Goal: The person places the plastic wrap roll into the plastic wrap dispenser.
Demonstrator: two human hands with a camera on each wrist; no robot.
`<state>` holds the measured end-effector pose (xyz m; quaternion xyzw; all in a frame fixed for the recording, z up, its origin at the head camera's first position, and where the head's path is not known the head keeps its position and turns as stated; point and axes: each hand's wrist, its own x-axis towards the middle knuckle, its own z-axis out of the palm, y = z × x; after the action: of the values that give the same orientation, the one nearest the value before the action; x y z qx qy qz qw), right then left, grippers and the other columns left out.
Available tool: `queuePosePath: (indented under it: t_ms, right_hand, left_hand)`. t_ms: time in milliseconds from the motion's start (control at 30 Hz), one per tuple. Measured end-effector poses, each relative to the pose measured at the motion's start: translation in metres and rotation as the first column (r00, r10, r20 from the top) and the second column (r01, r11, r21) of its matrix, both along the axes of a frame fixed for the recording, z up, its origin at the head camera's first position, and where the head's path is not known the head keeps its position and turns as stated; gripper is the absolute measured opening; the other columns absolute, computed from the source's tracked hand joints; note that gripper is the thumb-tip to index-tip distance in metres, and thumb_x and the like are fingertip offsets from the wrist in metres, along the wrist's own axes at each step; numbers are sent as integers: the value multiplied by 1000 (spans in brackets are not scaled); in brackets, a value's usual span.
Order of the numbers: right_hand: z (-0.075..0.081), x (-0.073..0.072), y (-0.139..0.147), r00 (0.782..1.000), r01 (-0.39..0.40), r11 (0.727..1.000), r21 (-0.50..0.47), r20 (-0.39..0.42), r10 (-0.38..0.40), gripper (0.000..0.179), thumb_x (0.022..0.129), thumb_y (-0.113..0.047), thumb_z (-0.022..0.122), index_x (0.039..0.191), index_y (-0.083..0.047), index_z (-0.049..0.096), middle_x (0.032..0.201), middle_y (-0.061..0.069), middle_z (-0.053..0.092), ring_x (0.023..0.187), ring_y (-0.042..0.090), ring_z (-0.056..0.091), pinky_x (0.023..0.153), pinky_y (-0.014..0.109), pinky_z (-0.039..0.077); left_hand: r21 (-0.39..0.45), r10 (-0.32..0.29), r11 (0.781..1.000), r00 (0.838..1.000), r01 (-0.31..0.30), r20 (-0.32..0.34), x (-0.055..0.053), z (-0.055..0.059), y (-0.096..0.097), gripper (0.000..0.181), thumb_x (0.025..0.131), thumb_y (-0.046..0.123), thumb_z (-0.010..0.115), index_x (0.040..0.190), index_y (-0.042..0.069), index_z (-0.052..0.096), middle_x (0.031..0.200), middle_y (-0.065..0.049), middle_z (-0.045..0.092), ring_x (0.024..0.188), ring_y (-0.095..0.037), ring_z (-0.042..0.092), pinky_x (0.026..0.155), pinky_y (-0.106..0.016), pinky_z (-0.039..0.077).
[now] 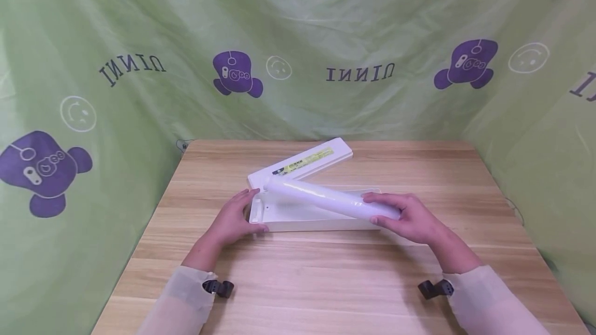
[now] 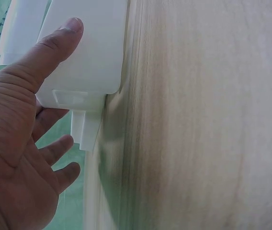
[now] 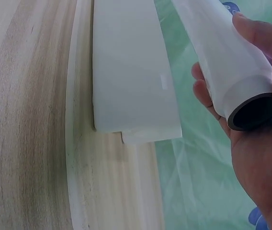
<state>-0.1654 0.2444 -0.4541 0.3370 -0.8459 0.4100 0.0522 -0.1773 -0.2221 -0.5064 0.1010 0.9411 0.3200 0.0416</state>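
Observation:
A roll of clear plastic wrap [image 1: 321, 195] slants over a long white dispenser box [image 1: 321, 226], its left end higher in the picture than its right. My right hand [image 1: 414, 218] grips the right end, thumb on the near side and fingers over the far side. In the right wrist view, the dark hollow core of the roll [image 3: 236, 62] faces the camera. At the box's left end, my left hand [image 1: 233, 219] holds it, thumb on the front wall and a finger behind. The left wrist view shows the other fingers loosely bent, off the box [image 2: 88, 57].
Behind the box a white lid [image 1: 321, 156] with a yellow-green label lies at an angle, its left end partly covered by the roll. All of it is on a wooden table [image 1: 316, 283]. Green printed cloth [image 1: 302, 25] hangs around the back and sides.

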Motion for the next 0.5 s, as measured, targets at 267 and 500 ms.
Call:
queuePosePath:
  t_ms: [267,500]
  right_hand:
    - [0,-1,-6,999,-48,999,-3,-9,48,44,86,-9,85,128,-15,74,127,3,74,113,17,70,89,15,52]
    - [0,-1,-9,998,-62,998,16,-4,62,45,86,-11,85,129,-15,73,126,3,74,108,16,71,87,20,54]
  left_hand:
    - [7,0,1000,1000,0,8,0,0,-2,116,63,55,96,159,20,43,164,-16,37,153,-38,30,122,-62,25]
    - [7,-7,1000,1000,7,13,0,2,-2,118,63,55,96,160,15,42,164,-17,37,153,-39,30,123,-61,25]
